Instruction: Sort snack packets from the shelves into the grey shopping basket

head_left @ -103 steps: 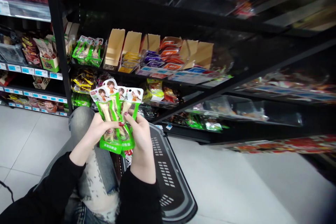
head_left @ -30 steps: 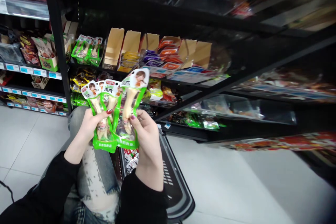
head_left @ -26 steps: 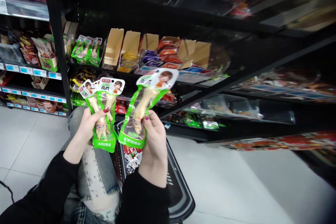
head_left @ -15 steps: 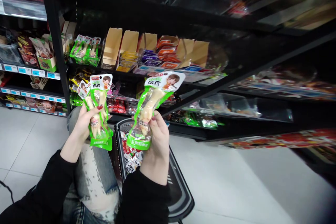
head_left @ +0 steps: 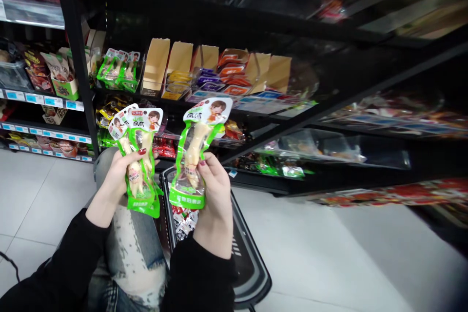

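Note:
My left hand is closed around two overlapping chicken feet packets, clear vacuum packs with green edges and white printed tops. Its thumb, with a dark red nail, presses across their front. In my right hand is a single chicken feet packet of the same kind, pinched at its right edge and held upright. The packets of the two hands are close together but apart. Below them a black shopping basket stands on the floor, partly hidden by my right forearm, with small red and white packets inside.
Ahead on the black shelf, a box of similar green packets sits left of several open cardboard boxes. A black shelf post rises at left. My bent knee is beside the basket. White tiled floor lies to the right.
My right hand has moved a little left with its packet, bringing it closer to the left hand's packets. The two left-hand packets have shifted slightly and dipped down.

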The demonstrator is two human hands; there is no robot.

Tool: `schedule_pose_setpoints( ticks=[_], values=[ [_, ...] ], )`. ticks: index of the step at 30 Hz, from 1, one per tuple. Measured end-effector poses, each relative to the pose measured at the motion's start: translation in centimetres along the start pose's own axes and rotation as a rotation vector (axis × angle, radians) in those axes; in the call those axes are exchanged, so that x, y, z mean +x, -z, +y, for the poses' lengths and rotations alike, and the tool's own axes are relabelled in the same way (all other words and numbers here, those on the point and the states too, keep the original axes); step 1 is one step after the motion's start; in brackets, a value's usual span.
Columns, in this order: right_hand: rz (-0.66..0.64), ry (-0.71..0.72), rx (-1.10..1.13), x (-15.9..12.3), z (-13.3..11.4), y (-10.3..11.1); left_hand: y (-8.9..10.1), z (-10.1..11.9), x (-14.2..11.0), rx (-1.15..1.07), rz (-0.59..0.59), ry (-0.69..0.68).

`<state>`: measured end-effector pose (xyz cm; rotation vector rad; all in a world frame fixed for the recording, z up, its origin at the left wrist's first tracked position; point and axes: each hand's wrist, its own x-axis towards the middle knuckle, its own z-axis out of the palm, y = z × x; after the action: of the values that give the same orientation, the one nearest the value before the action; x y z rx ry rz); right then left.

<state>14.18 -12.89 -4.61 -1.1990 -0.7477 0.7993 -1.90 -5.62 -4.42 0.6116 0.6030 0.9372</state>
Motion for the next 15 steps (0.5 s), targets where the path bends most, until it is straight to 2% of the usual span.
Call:
schedule_pose_setpoints(
  ticks=[7,10,13,15],
  values=[
    [-0.154,0.019,-0.239,-0.2,0.3,-1.5,-1.0,-0.5,-0.2,-0.150,0.031,0.171],
    [-0.203,0.010,-0.391,-0.2,0.7,-2.2,-1.1,-0.7,-0.1,-0.152,0.038,0.199],
    [-0.192,0.140,-0.640,-0.1,0.8,-2.5,-0.8,-0.8,0.0,-0.101,0.048,0.179],
    [-0.089,0.287,-0.759,-0.2,0.5,-2.7,-0.6,-0.9,0.1,-0.059,0.051,0.149]
  ],
)
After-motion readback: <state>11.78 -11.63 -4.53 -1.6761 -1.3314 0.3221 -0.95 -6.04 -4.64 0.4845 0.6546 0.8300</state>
